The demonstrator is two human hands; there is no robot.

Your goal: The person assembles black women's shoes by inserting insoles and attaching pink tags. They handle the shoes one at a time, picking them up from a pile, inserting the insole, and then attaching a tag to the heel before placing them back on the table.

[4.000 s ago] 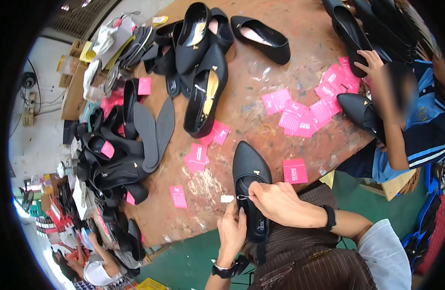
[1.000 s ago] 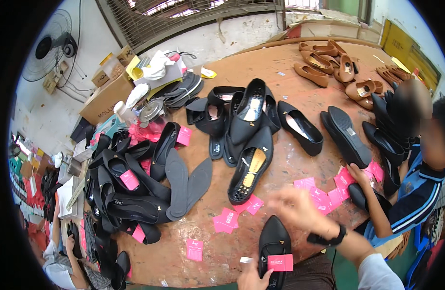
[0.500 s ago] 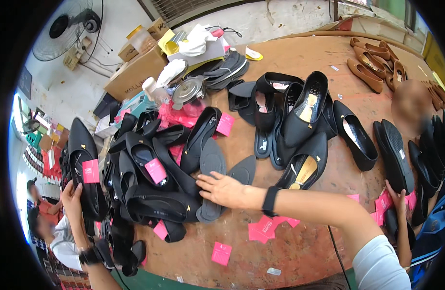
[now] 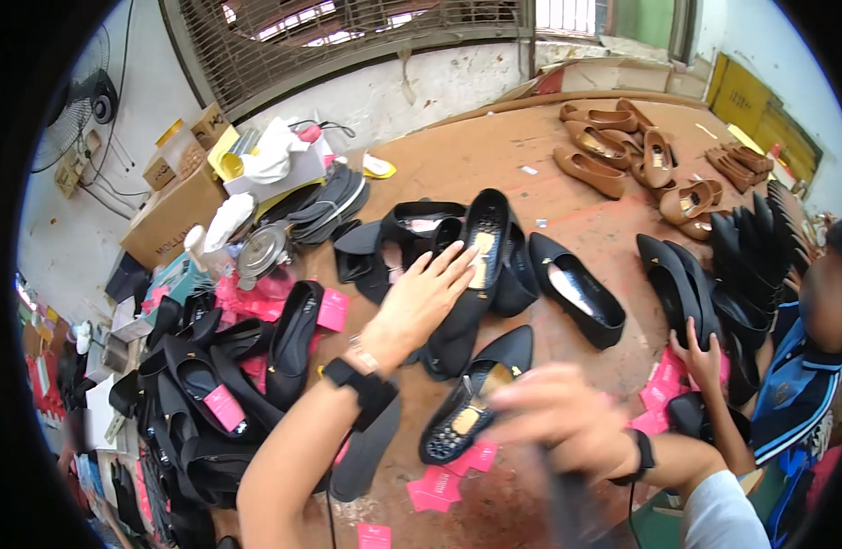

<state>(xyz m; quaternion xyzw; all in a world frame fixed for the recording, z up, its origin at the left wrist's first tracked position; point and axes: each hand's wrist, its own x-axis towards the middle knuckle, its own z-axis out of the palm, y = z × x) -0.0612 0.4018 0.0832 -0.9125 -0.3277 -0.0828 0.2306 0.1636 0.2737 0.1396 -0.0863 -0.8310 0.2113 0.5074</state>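
Note:
My left hand [image 4: 419, 306] reaches over a pile of black pointed shoes, fingers stretched out and touching a black flat [image 4: 483, 215] with a gold patch on its insole. Smeared by motion, my right hand [image 4: 563, 425] is beside another black shoe [image 4: 458, 437], which has a dotted black and gold insole. A dark blurred shape [image 4: 581, 512] shows below the right hand; I cannot make out what it is or whether it is held. To the right of the pile lies a single black shoe [image 4: 581, 291] with a pale insole.
A heap of black shoes [image 4: 178, 384] with pink tags lies left; loose pink tags [image 4: 435, 489] lie in front. Brown flats [image 4: 590, 174] stand at the back right. On the right, a co-worker's hand [image 4: 700, 361] touches black shoes. Boxes and a jar [image 4: 265, 254] fill the back left.
My left hand has let go of the tagged black shoe and moved right onto the shoe pile. My right hand has moved right, away from the grey insoles. The view has shifted right.

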